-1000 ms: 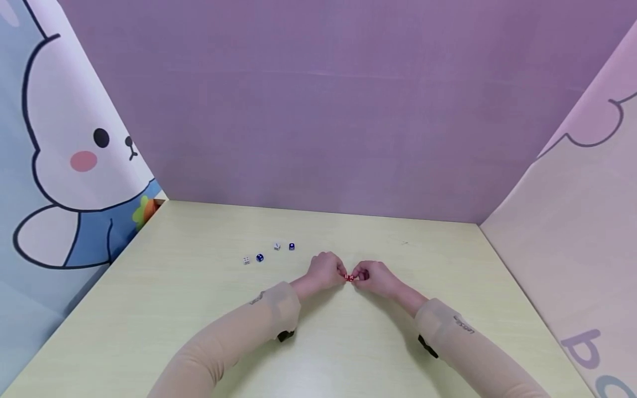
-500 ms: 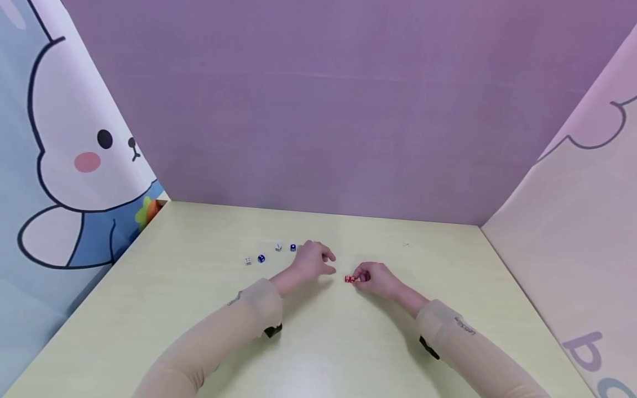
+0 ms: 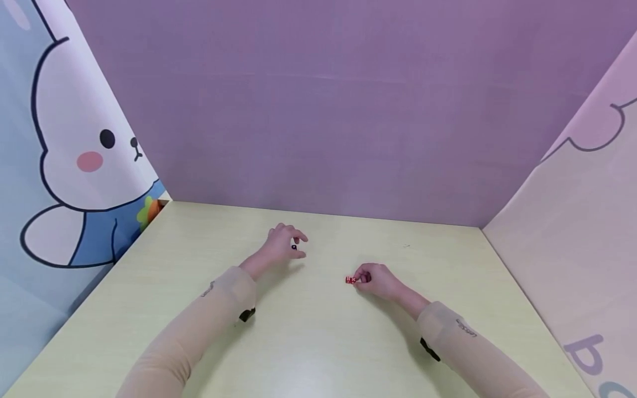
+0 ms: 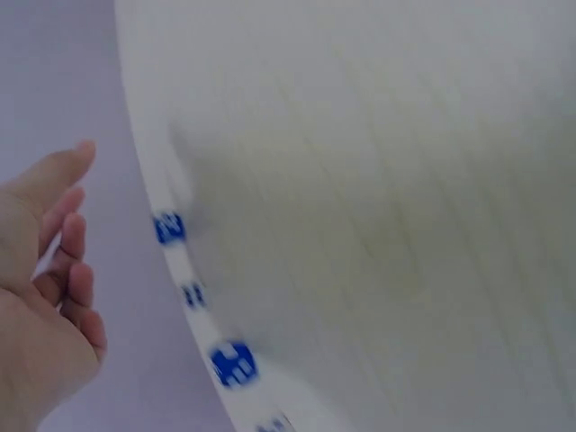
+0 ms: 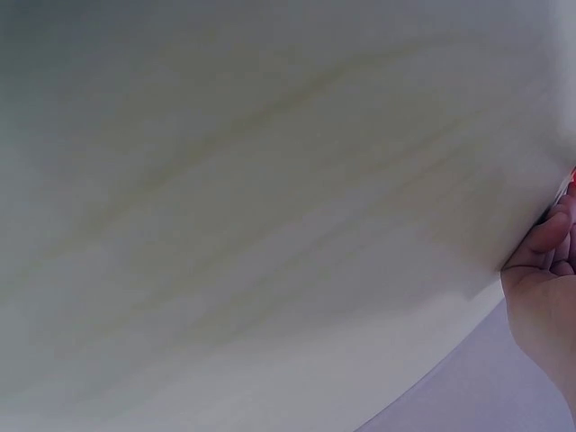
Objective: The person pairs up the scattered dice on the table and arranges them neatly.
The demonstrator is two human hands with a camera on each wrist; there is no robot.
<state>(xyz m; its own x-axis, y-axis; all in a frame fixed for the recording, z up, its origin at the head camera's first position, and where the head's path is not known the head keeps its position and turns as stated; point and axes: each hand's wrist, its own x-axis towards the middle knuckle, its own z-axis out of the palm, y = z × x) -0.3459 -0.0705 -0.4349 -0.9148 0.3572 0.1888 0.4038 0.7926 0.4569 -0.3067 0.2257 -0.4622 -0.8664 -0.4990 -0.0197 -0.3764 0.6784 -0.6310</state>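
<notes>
Two red dice [image 3: 350, 279] sit side by side on the table, left of my right hand [image 3: 380, 280]. Its thumb and forefinger pinch the right-hand one of the pair. My left hand [image 3: 278, 246] is at the back left, thumb and fingers spread apart around a dark blue die [image 3: 294, 247], holding nothing that shows. The left wrist view has that hand [image 4: 45, 270] with loose fingers beside a row of dice: a blue die [image 4: 168, 228], a white die [image 4: 193, 295], another blue die [image 4: 235, 364] and a white die at the lower edge. In the head view the left hand and arm cover most of this row.
The pale wooden table [image 3: 318, 342] ends at a purple panel [image 3: 318, 110] behind. A rabbit-print sheet [image 3: 74, 138] stands at the left, and a pale pink printed sheet [image 3: 572, 232] at the right.
My left hand let go of the red dice, opened, and moved left and back to the row of blue and white dice. The right hand stays at the red dice.
</notes>
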